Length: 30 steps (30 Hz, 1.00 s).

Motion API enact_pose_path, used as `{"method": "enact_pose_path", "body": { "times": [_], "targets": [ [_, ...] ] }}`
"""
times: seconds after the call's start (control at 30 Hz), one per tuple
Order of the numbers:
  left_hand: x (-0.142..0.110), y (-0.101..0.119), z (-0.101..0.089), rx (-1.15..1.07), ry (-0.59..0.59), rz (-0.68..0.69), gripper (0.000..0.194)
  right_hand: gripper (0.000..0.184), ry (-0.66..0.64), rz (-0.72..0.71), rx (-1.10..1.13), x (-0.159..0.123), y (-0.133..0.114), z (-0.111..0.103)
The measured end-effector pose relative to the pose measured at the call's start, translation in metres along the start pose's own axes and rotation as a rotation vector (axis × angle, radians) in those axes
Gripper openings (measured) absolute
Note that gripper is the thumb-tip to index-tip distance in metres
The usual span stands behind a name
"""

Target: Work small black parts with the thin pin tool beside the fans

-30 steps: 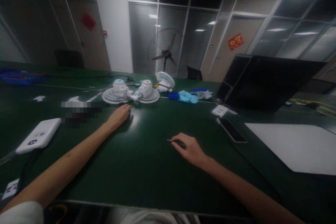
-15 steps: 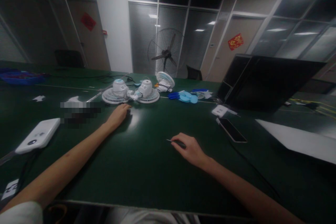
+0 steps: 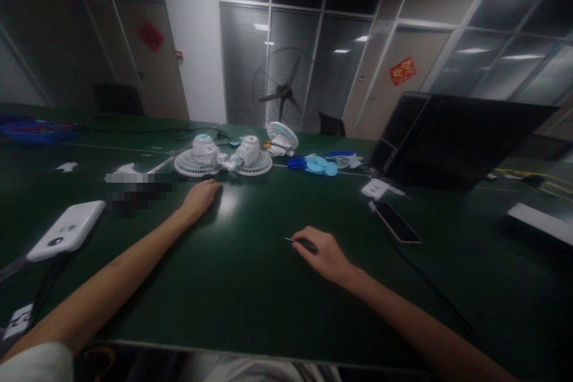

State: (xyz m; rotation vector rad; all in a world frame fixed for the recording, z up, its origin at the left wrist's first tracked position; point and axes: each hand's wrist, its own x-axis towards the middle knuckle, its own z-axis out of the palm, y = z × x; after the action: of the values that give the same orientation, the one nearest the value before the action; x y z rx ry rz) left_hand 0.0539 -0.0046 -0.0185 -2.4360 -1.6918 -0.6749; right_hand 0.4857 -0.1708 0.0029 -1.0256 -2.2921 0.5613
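Observation:
My right hand rests over the green table, its fingers closed round the dark handle of a small screwdriver. The thin metal shaft points left. Farther forward on the left, my left hand lies low on the table with curled fingers. Something dark shows at its fingertips, too small to name. Just beyond that hand are two white small fans, one on the left and one on the right, both with their grilles down. A third small fan leans behind them.
Light blue fan blades and a blue glove lie right of the fans. A phone, a large black monitor and a white box are on the right. A white device with a cable sits left.
The white object at the right edge has shifted right and shows less of itself. My left hand has moved very slightly, its fingers lower. The right hand has stayed in place with the screwdriver.

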Motion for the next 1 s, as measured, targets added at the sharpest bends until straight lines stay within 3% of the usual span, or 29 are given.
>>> {"method": "enact_pose_path", "body": {
  "times": [0.27,0.5,0.67,0.83,1.0],
  "targets": [
    [0.001,0.003,0.003,-0.112,0.038,-0.093,0.035,0.020,-0.005,0.008,0.007,0.000,-0.002,0.000],
    [0.008,-0.009,0.003,-0.282,0.043,-0.341,0.033,0.021,-0.014,0.012,-0.006,-0.001,-0.001,0.000],
    [0.011,-0.010,-0.001,-0.362,0.015,-0.441,0.030,0.022,-0.017,0.012,-0.017,-0.001,-0.001,0.000],
    [0.010,-0.006,-0.006,-0.355,0.026,-0.436,0.028,0.021,-0.011,0.007,-0.027,0.000,-0.002,0.001],
    [0.007,-0.002,-0.007,-0.269,0.049,-0.306,0.029,0.020,-0.002,0.001,-0.031,0.001,-0.002,0.001]
  ]
}}
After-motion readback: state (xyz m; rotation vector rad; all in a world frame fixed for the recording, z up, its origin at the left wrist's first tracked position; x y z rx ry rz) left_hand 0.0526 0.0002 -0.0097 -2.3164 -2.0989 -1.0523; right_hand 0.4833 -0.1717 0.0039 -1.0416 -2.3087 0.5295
